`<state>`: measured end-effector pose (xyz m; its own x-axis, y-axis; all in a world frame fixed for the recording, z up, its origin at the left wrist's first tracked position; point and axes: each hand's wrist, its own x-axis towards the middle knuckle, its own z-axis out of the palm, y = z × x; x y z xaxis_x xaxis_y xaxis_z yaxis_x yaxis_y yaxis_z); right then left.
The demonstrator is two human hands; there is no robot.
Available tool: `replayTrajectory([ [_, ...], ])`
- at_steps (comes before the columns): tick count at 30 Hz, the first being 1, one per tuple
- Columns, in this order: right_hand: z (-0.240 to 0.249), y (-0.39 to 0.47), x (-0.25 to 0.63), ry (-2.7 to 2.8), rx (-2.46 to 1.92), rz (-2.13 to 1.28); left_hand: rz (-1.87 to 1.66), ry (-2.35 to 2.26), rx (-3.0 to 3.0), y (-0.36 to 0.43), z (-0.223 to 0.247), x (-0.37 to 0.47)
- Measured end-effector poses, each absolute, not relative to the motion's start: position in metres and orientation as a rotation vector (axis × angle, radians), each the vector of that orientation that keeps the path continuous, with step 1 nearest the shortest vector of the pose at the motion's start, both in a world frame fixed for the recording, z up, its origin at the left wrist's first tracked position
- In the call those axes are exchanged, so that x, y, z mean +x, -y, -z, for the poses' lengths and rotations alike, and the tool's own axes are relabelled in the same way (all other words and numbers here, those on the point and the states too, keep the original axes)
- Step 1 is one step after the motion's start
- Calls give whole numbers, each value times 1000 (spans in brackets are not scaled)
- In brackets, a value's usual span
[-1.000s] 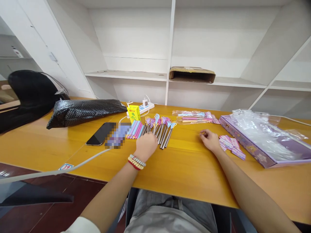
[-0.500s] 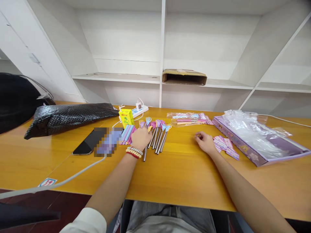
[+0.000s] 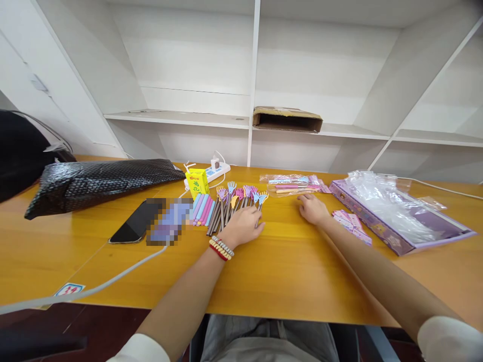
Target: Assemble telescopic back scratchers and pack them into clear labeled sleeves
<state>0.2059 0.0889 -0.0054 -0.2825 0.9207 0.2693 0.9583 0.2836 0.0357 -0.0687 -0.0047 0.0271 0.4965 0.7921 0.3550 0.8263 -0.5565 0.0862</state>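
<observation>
A row of back scratchers [image 3: 222, 211] with metal rods and small coloured hand-shaped heads lies side by side on the table. My left hand [image 3: 243, 226] is curled over the lower rods at the right of the row; its fingertips are partly hidden. Just left of the rods are several pastel pink, blue and purple handles [image 3: 203, 208]. My right hand [image 3: 314, 208] rests on the tabletop, fingers loosely bent and apart, with nothing in it. Beside its wrist lie purple-pink printed cards [image 3: 351, 225]. Beyond it are clear-bagged back scratchers [image 3: 294, 185].
A purple box [image 3: 377, 229] with clear plastic bags [image 3: 396, 211] stands on the right. To the left are a yellow carton [image 3: 196, 182], a power strip [image 3: 215, 173], a black phone [image 3: 134, 223] and a black bubble-wrap parcel [image 3: 101, 183]. A cable [image 3: 124, 279] crosses the table's left part.
My left hand has moved right and nearer to me, from the handles to the rods' lower ends. The rods lie more evenly. My right hand has shifted slightly, its fingers less curled.
</observation>
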Motion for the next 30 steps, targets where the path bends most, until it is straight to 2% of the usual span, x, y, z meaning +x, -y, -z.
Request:
replayTrajectory([
  [5, -16, -142, 199, 2547, -1799, 292, 496, 1340, -2786, 11, -24, -63],
  [10, -14, -167, 193, 2626, -1811, 246, 519, 1404, -2767, 10, -25, -68],
  [18, -7, -167, 192, 2622, -1809, 329, 538, 1378, -2779, 9, -23, -67],
  [30, -22, -156, 204, 2537, -1809, 337, 550, 1393, -2796, 10, -21, -64],
])
